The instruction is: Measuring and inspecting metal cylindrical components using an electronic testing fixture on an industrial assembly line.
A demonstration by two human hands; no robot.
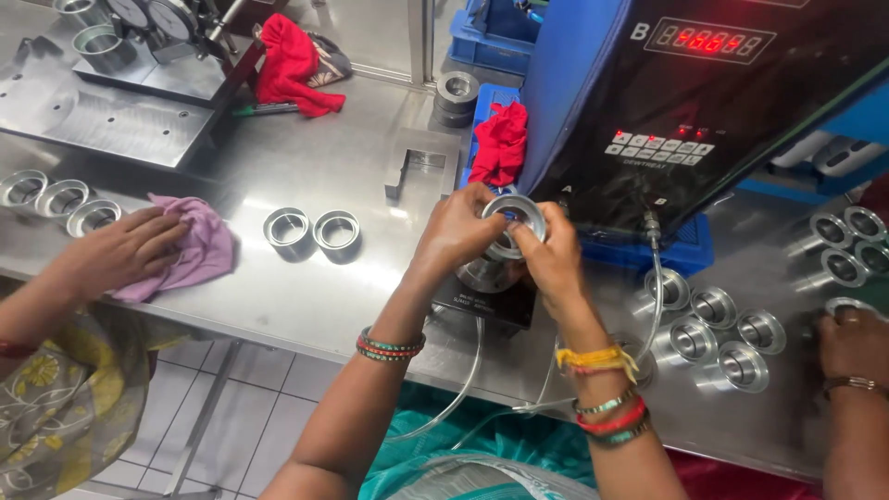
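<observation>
At bench centre, just in front of the black control unit (pixel 713 102), both hands are holding one shiny metal ring (pixel 515 216) over a round metal fixture (pixel 488 274) on a dark base. Left hand (pixel 456 231) is gripping the ring's left rim w/ fingers curled round it; right hand (pixel 553 255) is pinching the right rim, thumb on top. Ring's opening is facing up toward the camera, axis roughly vertical, sitting directly above the fixture (touching it or just clear — can't tell). Both hands are about equally near. Clear tubing (pixel 656 296) is running from the unit down past the right wrist. More rings (pixel 313 231) are standing to the left, flanged metal parts (pixel 718 338) to the right. A co-worker's hand (pixel 125 248) is pressing a pink cloth (pixel 199 252) at far left; another person's hand (pixel 852 344) is resting at far right.
</observation>
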